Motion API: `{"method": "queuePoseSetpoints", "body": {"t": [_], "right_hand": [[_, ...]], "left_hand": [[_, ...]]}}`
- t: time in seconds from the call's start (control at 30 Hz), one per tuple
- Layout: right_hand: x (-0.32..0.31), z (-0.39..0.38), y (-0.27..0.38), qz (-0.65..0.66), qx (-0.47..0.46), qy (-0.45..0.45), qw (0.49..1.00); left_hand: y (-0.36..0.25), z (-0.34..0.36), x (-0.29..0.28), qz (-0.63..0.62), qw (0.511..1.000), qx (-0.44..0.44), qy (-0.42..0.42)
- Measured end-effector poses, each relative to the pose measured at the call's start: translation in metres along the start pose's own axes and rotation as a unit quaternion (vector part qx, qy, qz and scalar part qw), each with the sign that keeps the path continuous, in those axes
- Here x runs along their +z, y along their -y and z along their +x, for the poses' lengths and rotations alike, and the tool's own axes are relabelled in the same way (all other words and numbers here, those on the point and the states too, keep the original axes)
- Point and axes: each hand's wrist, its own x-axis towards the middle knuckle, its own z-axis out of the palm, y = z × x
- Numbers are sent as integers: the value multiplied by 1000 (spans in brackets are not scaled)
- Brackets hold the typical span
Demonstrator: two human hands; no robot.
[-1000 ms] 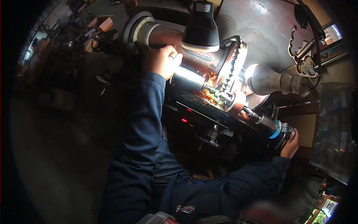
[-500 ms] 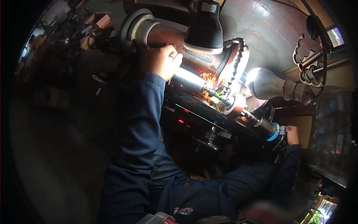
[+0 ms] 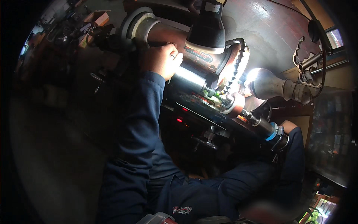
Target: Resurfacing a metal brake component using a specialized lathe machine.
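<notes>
My left hand [image 3: 161, 61] is closed, with its fingers curled down beside a bright steel cylinder [image 3: 188, 77] on a grinding machine. What those fingers grip is hidden. Below and right of the cylinder, a narrow shaft [image 3: 210, 91] runs to a reddish-brown round wheel [image 3: 236, 105]. At the right end of that line sits a dark barrel [image 3: 263, 128] with a blue ring [image 3: 273, 131]. My right hand [image 3: 288, 127] is just beyond the ring, at the barrel's end; its fingers are mostly hidden.
A black work lamp [image 3: 206, 28] hangs over the machine. Near it a segmented flexible hose [image 3: 235, 69] bends down toward the wheel. To the right stands a second bulb-shaped lamp [image 3: 268, 84]. A handwheel [image 3: 205, 142] juts out below the machine. An open box [image 3: 97, 17] is at the far left.
Orange sparks around the shaft and wheel have gone. My right hand has shifted slightly up and turned at the barrel's end. The left hand stays in place.
</notes>
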Motion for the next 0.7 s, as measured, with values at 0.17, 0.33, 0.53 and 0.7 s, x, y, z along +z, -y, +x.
{"method": "queuePoseSetpoints", "body": {"t": [0.17,0.33,0.53,0.7], "right_hand": [[17,1,-34,39,-89,-74,993],[40,-21,-18,244,2,-227,943],[45,-73,49,165,153,-401,888],[77,-76,74,156,171,-525,819]], "left_hand": [[-3,2,1,-7,1000,-3,-9],[-7,2,2,-4,1000,-12,-7],[-6,2,4,-6,1000,-10,-10],[-3,1,0,1,1000,-7,-16]]}}
